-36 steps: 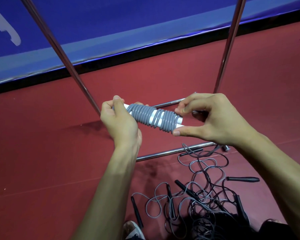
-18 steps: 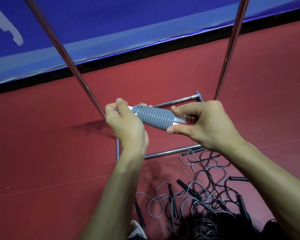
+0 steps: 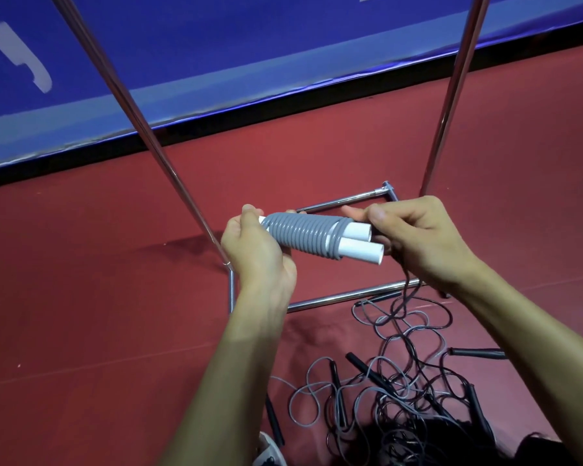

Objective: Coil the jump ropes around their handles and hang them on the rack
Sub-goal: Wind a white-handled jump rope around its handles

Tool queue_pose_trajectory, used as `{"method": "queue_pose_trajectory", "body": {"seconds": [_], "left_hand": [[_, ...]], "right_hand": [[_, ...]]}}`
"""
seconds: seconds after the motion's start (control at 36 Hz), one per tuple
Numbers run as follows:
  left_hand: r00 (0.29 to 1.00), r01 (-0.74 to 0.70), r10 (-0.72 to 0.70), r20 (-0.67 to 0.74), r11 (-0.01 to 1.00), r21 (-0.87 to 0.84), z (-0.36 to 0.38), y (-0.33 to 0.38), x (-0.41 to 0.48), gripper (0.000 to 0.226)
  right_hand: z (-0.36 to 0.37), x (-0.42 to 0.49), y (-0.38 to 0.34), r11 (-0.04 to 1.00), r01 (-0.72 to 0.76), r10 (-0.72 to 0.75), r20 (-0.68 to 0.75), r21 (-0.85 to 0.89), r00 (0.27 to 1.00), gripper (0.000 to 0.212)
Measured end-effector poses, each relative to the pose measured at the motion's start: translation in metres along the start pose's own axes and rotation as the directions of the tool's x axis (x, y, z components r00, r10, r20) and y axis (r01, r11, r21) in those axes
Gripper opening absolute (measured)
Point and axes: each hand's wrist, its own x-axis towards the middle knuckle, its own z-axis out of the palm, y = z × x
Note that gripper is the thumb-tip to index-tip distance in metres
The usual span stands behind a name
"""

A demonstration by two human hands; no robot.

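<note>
Grey rope (image 3: 303, 237) lies wound tight round two white handles (image 3: 360, 242), held over the red floor (image 3: 81, 297) before the chrome rack (image 3: 451, 95). The left grip (image 3: 256, 257) wraps the bundle's left end; the right grip (image 3: 421, 240), fingers curled, pinches a trailing cord (image 3: 405, 290) by the bare handle tips. Keeping that tail taut and tucking it under a turn should stop unravelling.

Left hand (image 3: 256, 253): back to camera, thumb and fingers curled round one end of coiled jump rope (image 3: 303, 235); forearm rising from bottom centre. Right hand (image 3: 424, 240): fingers curled, thumb uppermost, pinching the opposite end; forearm extended from lower right.
</note>
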Motion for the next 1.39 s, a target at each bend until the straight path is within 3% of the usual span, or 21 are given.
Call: {"method": "queue_pose_trajectory", "body": {"seconds": [0.17,0.31,0.42,0.47,0.58,0.86,0.94,1.0,1.08,1.17,1.31,1.39], "left_hand": [[0.993,0.100,-0.105,-0.045,0.991,-0.093,0.002,-0.004,-0.003,0.026],[0.968,0.230,-0.241,-0.064,0.962,-0.145,0.006,-0.012,-0.008,0.025],[0.947,0.294,-0.309,-0.087,0.944,-0.150,0.006,-0.018,-0.006,0.023],[0.946,0.289,-0.307,-0.107,0.945,-0.150,0.003,-0.019,-0.002,0.023],[0.963,0.204,-0.223,-0.153,0.970,-0.130,-0.003,-0.017,0.009,0.019],[0.976,-0.008,0.004,-0.216,1.000,-0.017,-0.012,-0.015,0.026,0.022],[0.974,-0.051,0.054,-0.221,0.999,0.019,-0.014,-0.015,0.031,0.022],[0.971,-0.083,0.098,-0.219,0.994,0.077,-0.016,-0.014,0.031,0.023],[0.965,-0.150,0.182,-0.190,0.973,0.174,-0.019,-0.015,0.030,0.021],[0.959,-0.204,0.234,-0.162,0.962,0.184,-0.018,-0.009,0.028,0.021],[0.905,-0.355,0.413,-0.101,0.864,0.356,-0.028,-0.016,0.043,0.017],[0.869,-0.417,0.490,-0.064,0.797,0.438,-0.028,-0.012,0.042,0.018]], "right_hand": [[0.008,0.003,0.014,0.971,-0.052,0.075,-0.089,0.235,0.993,0.011],[0.019,0.006,0.019,0.880,-0.052,0.149,-0.171,0.473,0.974,0.033],[0.027,0.002,0.020,0.885,-0.024,0.134,-0.206,0.465,0.969,0.032],[0.030,-0.001,0.025,0.931,-0.024,0.114,-0.229,0.364,0.967,0.033],[0.037,-0.007,0.032,0.976,-0.078,0.124,-0.222,0.203,0.967,0.033],[0.068,-0.019,0.031,0.885,-0.354,0.436,-0.273,0.302,0.857,0.020],[0.072,-0.026,0.036,0.941,-0.338,0.317,-0.334,-0.006,0.888,0.015],[0.071,-0.027,0.038,0.921,-0.313,0.225,-0.338,-0.232,0.914,0.020],[0.063,-0.026,0.039,0.871,-0.316,0.194,-0.327,-0.375,0.925,0.036],[0.063,-0.026,0.037,0.818,-0.358,0.236,-0.306,-0.451,0.923,0.037],[0.067,-0.024,0.031,0.821,-0.462,0.399,-0.242,-0.335,0.884,0.032],[0.071,-0.022,0.022,0.833,-0.550,0.549,-0.202,0.057,0.811,0.032]]}}
